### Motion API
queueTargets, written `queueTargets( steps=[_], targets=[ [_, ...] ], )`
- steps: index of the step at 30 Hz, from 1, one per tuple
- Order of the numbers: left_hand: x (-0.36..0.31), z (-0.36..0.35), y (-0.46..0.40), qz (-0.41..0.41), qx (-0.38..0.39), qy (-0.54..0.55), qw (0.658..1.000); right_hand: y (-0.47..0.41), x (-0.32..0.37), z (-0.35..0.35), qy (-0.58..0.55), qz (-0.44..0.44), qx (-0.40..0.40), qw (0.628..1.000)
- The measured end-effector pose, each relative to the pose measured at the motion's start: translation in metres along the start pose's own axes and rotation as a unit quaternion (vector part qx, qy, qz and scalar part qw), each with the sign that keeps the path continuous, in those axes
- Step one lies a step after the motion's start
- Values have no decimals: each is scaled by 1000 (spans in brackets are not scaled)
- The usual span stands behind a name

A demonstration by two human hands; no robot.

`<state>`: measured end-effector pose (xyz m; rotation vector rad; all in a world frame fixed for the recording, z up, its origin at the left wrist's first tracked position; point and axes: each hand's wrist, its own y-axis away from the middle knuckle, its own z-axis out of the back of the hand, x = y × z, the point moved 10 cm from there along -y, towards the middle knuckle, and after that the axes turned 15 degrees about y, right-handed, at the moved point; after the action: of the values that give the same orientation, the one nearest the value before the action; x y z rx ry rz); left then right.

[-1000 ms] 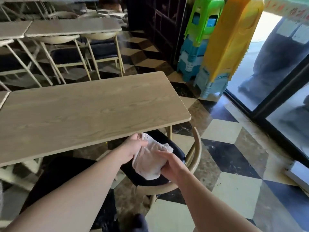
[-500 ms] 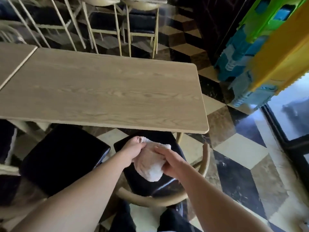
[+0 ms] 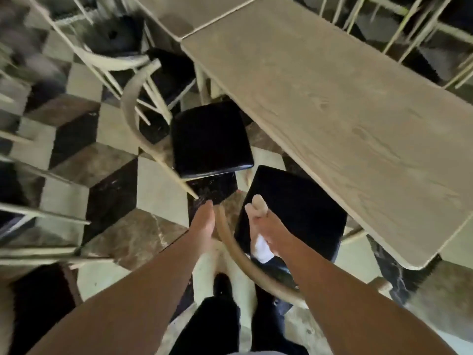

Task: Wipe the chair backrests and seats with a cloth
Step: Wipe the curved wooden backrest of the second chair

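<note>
A chair with a black seat (image 3: pixel 299 211) and a curved wooden backrest (image 3: pixel 238 254) stands right below me, tucked partly under the wooden table (image 3: pixel 332 103). My right hand (image 3: pixel 268 226) is shut on a pale cloth (image 3: pixel 258 208), held over the left part of that seat just inside the backrest. My left hand (image 3: pixel 203 222) rests against the outer side of the backrest's end, fingers straight. A second chair with a black seat (image 3: pixel 210 139) and a curved backrest (image 3: pixel 133 108) stands just beyond, to the left.
More chairs with pale frames (image 3: pixel 33 213) crowd the left side and the far side of the table. The floor (image 3: pixel 158 185) is checkered in cream, brown and black tiles. My dark trouser legs (image 3: pixel 217 324) show at the bottom.
The view has swung left and down. Both hands held the cloth together before; now only the right hand holds it and the left has gone to the chair's backrest.
</note>
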<state>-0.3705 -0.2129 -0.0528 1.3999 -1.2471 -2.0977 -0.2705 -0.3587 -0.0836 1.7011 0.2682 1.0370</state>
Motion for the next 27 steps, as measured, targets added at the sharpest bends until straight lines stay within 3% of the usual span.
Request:
queueTargets(
  steps=[3, 5, 10, 15, 18, 21, 27],
  targets=[
    [35, 0, 13, 68, 54, 136, 987, -18, -4, -27, 54, -8, -1, 998],
    [48, -1, 13, 69, 75, 191, 976, -23, 10, -40, 139, 59, -5, 989],
    [96, 1, 24, 96, 99, 217, 966, -10, 4, -59, 257, 145, -2, 956],
    [129, -8, 64, 107, 61, 226, 966, 9, -38, -37, 435, 161, -9, 886],
    [141, -28, 82, 84, 57, 227, 969, 28, -82, 0, 458, 144, 30, 877],
    [152, -40, 93, 60, 22, 198, 978, 51, -118, 50, 518, 147, 25, 843],
    [164, -60, 97, 32, -15, 191, 981, 94, -137, 174, 599, 267, -45, 753]
  ],
)
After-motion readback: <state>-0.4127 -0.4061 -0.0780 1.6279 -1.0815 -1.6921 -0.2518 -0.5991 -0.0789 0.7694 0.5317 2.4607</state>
